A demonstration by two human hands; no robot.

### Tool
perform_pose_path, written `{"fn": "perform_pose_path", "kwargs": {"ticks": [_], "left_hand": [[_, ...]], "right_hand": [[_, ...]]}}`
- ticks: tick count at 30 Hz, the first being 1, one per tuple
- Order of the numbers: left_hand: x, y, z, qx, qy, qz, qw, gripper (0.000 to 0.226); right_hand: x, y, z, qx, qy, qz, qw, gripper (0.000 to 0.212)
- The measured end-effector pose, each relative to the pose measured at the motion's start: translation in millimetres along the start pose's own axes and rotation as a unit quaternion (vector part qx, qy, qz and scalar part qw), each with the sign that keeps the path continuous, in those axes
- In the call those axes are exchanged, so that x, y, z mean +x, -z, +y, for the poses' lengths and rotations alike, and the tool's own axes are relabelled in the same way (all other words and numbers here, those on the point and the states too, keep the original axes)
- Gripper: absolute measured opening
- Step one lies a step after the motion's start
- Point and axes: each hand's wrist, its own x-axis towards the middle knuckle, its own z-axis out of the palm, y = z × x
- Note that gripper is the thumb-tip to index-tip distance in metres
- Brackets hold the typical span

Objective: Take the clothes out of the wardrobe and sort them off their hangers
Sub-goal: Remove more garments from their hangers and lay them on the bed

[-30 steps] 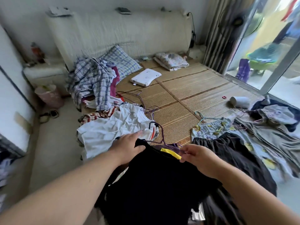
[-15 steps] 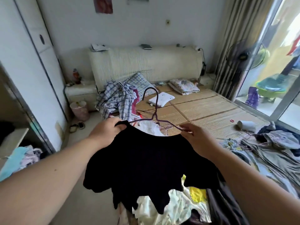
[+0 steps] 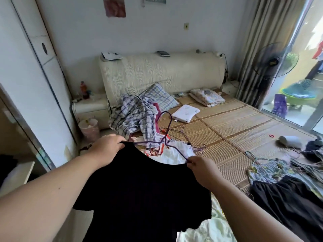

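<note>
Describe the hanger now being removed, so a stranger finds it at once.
Before the straw mat, the left hand and right hand hold up a black T-shirt. The purple hanger rises from its neckline, one end pinched by the right hand. Other hangers lie on the mat; only this one is lifted.

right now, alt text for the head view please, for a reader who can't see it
A person holds up a black t-shirt with a purple hanger in its neck, the left hand gripping one shoulder and the right hand pinching the hanger's other end. Behind lies a woven-mat bed strewn with clothes.
</note>
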Motion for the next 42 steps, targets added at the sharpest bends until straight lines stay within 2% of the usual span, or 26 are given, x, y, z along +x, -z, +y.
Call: {"fn": "perform_pose_path", "kwargs": {"ticks": [7,11,19,22,27,30,33,37,42], "left_hand": [[93,-21,-41,0.005,-0.049,-0.017,0.999,0.02],[133,-38,-45,0.017,-0.044,-0.026,0.999,0.023],[201,-75,-21,0.053,-0.052,-0.086,0.994,0.02],[224,-97,-2,0.082,-0.061,-0.097,0.99,0.019],[284,-141,20,0.088,-0.113,-0.183,0.973,0.023],[335,-183,20,0.089,-0.16,-0.207,0.961,0.019],[394,-253,14,0.079,-0.197,-0.251,0.944,0.019],[461,-350,8,0.094,-0.209,-0.305,0.924,0.023],[520,-451,-6,0.084,-0.222,-0.351,0.906,0.021]], "right_hand": [[60,-34,-5,0.014,-0.071,0.012,0.997,0.016],[91,-40,4,0.019,-0.096,0.016,0.995,0.016],[116,-46,47,0.043,-0.126,0.027,0.991,0.012],[125,-44,72,0.048,-0.162,0.022,0.985,0.013],[153,-53,113,0.069,-0.23,0.014,0.971,0.016],[183,-71,141,0.046,-0.264,0.013,0.963,0.02],[221,-102,177,0.034,-0.336,0.022,0.941,0.021],[272,-151,223,0.033,-0.424,0.024,0.905,0.026],[327,-215,278,0.077,-0.479,0.015,0.874,0.033]]}}
